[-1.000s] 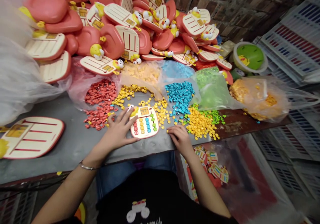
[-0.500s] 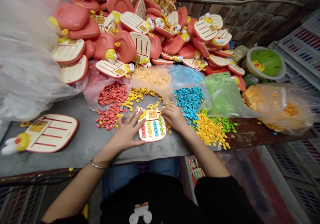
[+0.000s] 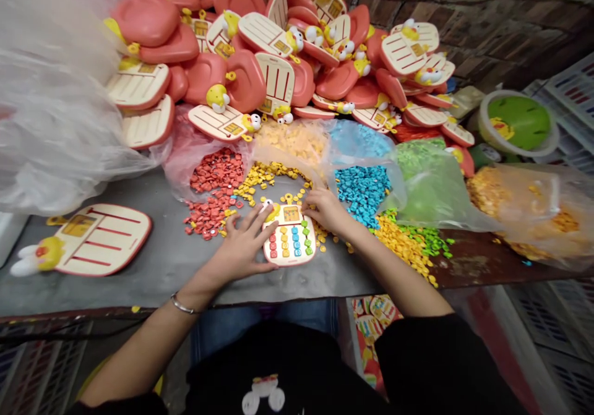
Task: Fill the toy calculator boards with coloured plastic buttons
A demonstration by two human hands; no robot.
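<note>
Left hand [image 3: 241, 251] spreads against a toy calculator [image 3: 290, 245] at centre frame; right hand [image 3: 327, 209] has just closed in, curled on its upper corner, loose yellow buttons [image 3: 262, 177] scattered on the surface [image 3: 148, 291].

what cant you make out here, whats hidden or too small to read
Head view:
anything in the right hand: hidden by its fingers
display print on the keypad toy: too small
pieces in the orange bag: blurred by its plastic
far end of the coral toy pile: cut off by top edge
</note>
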